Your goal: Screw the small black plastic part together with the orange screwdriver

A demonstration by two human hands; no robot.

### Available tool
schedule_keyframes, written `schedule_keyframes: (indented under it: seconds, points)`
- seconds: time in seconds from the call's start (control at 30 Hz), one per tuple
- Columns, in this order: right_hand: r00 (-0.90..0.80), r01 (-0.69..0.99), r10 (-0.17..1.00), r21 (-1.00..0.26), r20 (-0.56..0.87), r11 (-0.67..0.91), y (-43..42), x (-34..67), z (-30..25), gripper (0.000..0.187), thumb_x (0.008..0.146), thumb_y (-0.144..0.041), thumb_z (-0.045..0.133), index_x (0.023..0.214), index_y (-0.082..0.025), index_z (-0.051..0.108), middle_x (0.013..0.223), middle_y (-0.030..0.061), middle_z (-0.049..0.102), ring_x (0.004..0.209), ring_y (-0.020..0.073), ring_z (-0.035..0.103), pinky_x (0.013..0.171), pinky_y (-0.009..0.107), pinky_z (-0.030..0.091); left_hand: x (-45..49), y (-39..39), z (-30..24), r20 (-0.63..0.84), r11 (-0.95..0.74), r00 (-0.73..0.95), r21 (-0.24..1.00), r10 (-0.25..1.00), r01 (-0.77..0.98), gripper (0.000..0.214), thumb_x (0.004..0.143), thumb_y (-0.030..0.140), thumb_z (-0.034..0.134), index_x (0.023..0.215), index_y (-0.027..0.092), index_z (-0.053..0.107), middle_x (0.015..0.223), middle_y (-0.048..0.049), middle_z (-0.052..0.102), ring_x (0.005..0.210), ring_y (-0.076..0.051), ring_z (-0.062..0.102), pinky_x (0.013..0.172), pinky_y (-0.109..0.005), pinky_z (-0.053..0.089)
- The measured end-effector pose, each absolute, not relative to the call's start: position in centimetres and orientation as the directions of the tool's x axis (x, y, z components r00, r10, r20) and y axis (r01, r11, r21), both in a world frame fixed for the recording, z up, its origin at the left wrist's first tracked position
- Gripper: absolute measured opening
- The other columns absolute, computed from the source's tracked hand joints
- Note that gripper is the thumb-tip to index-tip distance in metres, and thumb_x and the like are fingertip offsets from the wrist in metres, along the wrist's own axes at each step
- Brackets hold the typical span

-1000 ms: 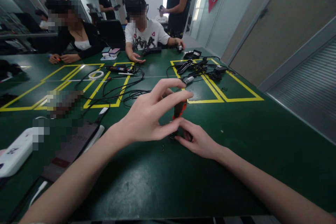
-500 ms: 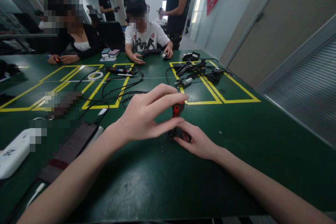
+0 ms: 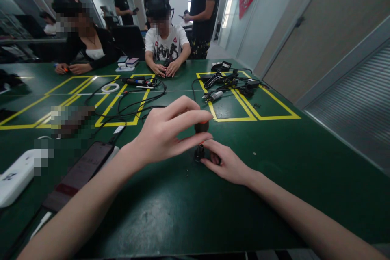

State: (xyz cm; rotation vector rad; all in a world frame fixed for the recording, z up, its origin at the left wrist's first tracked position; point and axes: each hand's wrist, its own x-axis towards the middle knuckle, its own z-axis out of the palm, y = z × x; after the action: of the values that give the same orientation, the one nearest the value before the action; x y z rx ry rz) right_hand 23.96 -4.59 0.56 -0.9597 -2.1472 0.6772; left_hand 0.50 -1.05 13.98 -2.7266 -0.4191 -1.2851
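Observation:
My left hand (image 3: pixel 166 132) hovers over the green table, its thumb and fingers pinched round the top of a small black-and-orange screwdriver (image 3: pixel 201 127) that stands upright. Below it my right hand (image 3: pixel 227 162) rests on the table, fingers closed round a small dark part (image 3: pixel 199 153) at the tool's tip. The tool's lower shaft is mostly hidden behind my fingers.
A phone (image 3: pixel 77 174) and a white device (image 3: pixel 15 176) lie at my left. Black cables (image 3: pixel 134 101) and tools (image 3: pixel 225 81) sprawl across yellow-taped squares (image 3: pixel 274 107) further back. Two seated people (image 3: pixel 166 42) work at the far edge; others stand behind.
My left fingers have turned the screwdriver handle, so less orange shows now. The person in the white shirt has brought both hands together. My right hand stays put.

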Motion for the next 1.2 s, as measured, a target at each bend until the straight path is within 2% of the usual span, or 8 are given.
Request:
schedule_keyframes:
  seconds: [0.13,0.2,0.43,0.67,0.77,0.9,1.1,1.2]
  points:
    - [-0.504,0.434,0.791,-0.691,0.347,0.579,-4.6,24.0,0.7,0.032,0.098,-0.021,0.061,0.130,-0.023,0.059,0.107,0.0045,0.067,0.059,0.0097,0.055,0.055,0.025,0.047,0.3,-1.2,14.2,0.743,-0.976,0.644,0.055,0.182,0.213,0.034,0.097,0.014,0.065,0.130,0.019,0.068,0.131,-0.0124,0.074,0.120,-0.020,0.073,0.101,-0.032,0.062]
    - [-0.503,0.434,0.793,-0.693,0.343,0.575,-4.6,24.0,0.7,0.032,0.098,-0.021,0.061,0.130,-0.023,0.059,0.109,0.0052,0.067,0.059,0.0096,0.056,0.055,0.025,0.047,0.2,-1.2,14.2,0.723,-0.977,0.663,0.078,0.193,0.199,0.038,0.098,0.009,0.061,0.135,0.020,0.067,0.134,-0.0118,0.074,0.124,-0.019,0.071,0.105,-0.030,0.060]
    - [-0.505,0.437,0.789,-0.685,0.349,0.583,-4.6,24.0,0.6,0.034,0.097,-0.019,0.062,0.130,-0.022,0.060,0.112,0.0057,0.069,0.059,0.0092,0.057,0.055,0.025,0.047,0.1,-1.0,14.1,0.746,-0.956,0.621,0.069,0.240,0.286,0.032,0.096,0.023,0.074,0.128,0.021,0.070,0.114,-0.0092,0.075,0.101,-0.017,0.075,0.086,-0.026,0.064]
    - [-0.514,0.447,0.788,-0.678,0.339,0.583,-4.6,24.0,0.8,0.037,0.098,-0.020,0.062,0.135,-0.024,0.060,0.113,0.0064,0.068,0.060,0.0096,0.057,0.056,0.025,0.048,-0.1,-1.1,14.1,0.720,-0.976,0.668,0.061,0.187,0.208,0.041,0.098,0.010,0.063,0.137,0.020,0.066,0.136,-0.0117,0.073,0.124,-0.019,0.072,0.105,-0.029,0.060]
    - [-0.517,0.450,0.785,-0.672,0.341,0.588,-4.6,24.0,0.9,0.040,0.098,-0.020,0.062,0.137,-0.025,0.059,0.113,0.0064,0.068,0.059,0.0094,0.057,0.056,0.025,0.048,-0.1,-1.0,13.9,0.731,-0.957,0.644,0.038,0.223,0.289,0.040,0.100,0.014,0.064,0.139,0.020,0.065,0.129,-0.0106,0.075,0.111,-0.016,0.076,0.093,-0.024,0.062]
    - [-0.518,0.457,0.784,-0.664,0.343,0.592,-4.6,24.0,0.8,0.043,0.097,-0.019,0.062,0.139,-0.025,0.058,0.112,0.0058,0.068,0.061,0.0102,0.057,0.057,0.026,0.049,0.1,-1.0,13.8,0.755,-0.932,0.607,0.014,0.248,0.363,0.030,0.099,0.029,0.070,0.128,0.020,0.071,0.112,-0.0088,0.076,0.092,-0.013,0.075,0.078,-0.022,0.062]
    - [-0.512,0.446,0.789,-0.679,0.340,0.583,-4.6,24.0,0.7,0.037,0.098,-0.020,0.061,0.134,-0.024,0.060,0.115,0.0065,0.068,0.060,0.0091,0.057,0.056,0.025,0.049,0.3,-0.6,13.1,0.752,-0.965,0.639,-0.014,0.162,0.261,0.047,0.098,0.014,0.063,0.145,0.018,0.060,0.141,-0.0155,0.070,0.125,-0.022,0.072,0.101,-0.031,0.061]
    - [-0.512,0.448,0.791,-0.681,0.334,0.578,-4.6,23.9,0.7,0.036,0.097,-0.020,0.061,0.133,-0.023,0.060,0.115,0.0065,0.068,0.058,0.0086,0.056,0.055,0.025,0.047,0.4,-0.5,12.8,0.755,-0.960,0.631,-0.011,0.176,0.281,0.052,0.099,0.012,0.062,0.150,0.019,0.055,0.138,-0.0137,0.071,0.119,-0.019,0.073,0.094,-0.027,0.063]
